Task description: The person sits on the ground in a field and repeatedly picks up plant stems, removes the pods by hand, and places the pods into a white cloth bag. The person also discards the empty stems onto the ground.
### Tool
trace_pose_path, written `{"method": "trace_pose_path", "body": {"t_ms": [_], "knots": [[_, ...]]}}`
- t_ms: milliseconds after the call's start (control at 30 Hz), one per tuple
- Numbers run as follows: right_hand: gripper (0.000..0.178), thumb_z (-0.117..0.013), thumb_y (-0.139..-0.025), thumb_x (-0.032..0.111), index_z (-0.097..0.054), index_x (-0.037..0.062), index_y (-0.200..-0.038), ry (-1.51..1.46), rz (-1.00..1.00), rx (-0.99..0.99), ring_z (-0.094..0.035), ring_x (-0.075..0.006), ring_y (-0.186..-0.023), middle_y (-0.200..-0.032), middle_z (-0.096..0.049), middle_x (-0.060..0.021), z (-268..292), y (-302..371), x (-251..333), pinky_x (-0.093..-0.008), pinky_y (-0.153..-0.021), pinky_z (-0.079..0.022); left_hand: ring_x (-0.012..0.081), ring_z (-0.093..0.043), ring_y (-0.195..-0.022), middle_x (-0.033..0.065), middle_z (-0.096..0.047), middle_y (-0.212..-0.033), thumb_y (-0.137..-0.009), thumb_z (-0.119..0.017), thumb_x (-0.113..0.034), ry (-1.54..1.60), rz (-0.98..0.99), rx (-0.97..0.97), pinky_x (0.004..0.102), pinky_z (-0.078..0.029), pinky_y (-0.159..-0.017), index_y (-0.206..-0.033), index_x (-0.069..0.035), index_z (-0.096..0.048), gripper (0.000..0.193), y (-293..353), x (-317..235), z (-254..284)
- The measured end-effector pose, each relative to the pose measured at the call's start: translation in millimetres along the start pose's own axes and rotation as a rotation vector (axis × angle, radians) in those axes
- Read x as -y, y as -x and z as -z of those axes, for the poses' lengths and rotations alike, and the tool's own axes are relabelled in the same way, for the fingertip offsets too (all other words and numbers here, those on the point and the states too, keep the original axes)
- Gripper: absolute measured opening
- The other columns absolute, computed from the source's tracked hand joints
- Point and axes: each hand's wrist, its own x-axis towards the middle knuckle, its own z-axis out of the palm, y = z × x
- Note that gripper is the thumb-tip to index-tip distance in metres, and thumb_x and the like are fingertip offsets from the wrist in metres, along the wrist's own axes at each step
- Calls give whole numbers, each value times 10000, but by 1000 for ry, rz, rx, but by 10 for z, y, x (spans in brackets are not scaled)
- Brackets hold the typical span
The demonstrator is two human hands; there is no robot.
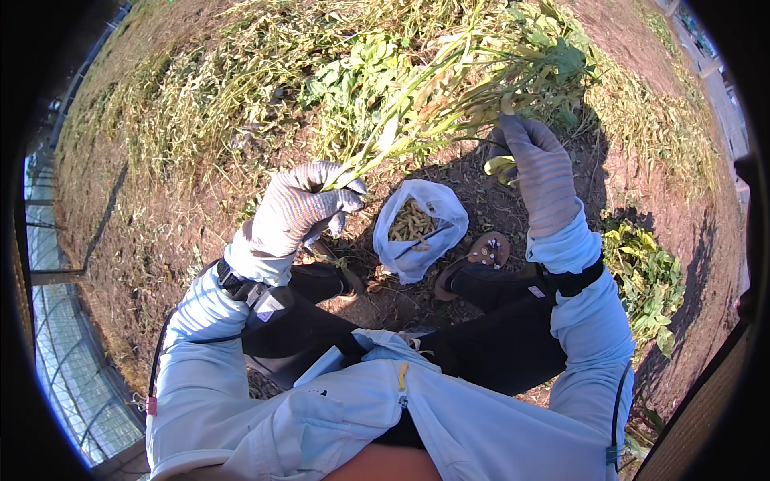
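My left hand (309, 204), in a grey striped glove, is closed round the lower stems of an uprooted bean plant (433, 112). The plant slants up to the right, its leafy end beyond my right hand. My right hand (536, 164), gloved the same way, has its fingers pinched together at the plant's pods and leaves. Yellow-green pods (501, 166) show under its palm; part of its grip is hidden. Between my feet a white plastic bag (393, 254) stands open on the soil, with tan pods (411, 222) and a dark thin tool or stick (425, 239) in it.
Dried cut plants (208, 104) cover the ground ahead, and more lie at the right. A green leafy heap (646, 276) sits by my right forearm. My shoes (485, 252) flank the bag. Netting or panelling (76, 361) runs along the left edge.
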Motion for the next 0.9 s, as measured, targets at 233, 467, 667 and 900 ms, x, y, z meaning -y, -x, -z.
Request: {"method": "trace_pose_path", "body": {"t_ms": [233, 467, 667, 900], "knots": [[216, -699, -865, 236, -663, 25, -898, 69, 135, -27, -497, -44, -642, -739, -618, 5, 8, 85, -6, -221, -565, -409, 41, -574, -494, 29, -647, -696, -823, -681, -80, 89, -30, 2, 133, -342, -352, -954, -3, -661, 152, 14, -13, 25], [256, -706, -860, 273, -659, 21, -852, 148, 130, -28, -472, -42, -624, -690, -594, 18, 11, 92, 23, -217, -566, -402, 34, -551, -472, 19, -626, -648, -802, -691, -54, 57, -12, -16, 141, -326, -349, -910, -13, -675, 117, 19, -35, 7], [317, -675, -879, 291, -654, -9, -979, 93, 77, 33, -506, -60, -712, -793, -626, -16, 6, 30, -85, -229, -645, -435, 51, -563, -493, 19, -642, -683, -811, -698, -57, 42, -46, -52, 162, -371, -391, -935, -26, -682, 129, -6, 17, -16], [536, -694, -835, 348, -559, -51, -1167, 762, 314, -159, -566, -322, -1068, -1179, -565, -232, -53, 84, -160, -399, -896, -459, 159, -654, -638, 67, -682, -746, -840, -673, -47, -724, -629, -234, 269, -509, -563, -1036, -43, -673, 196, -42, 162, -7]]}}
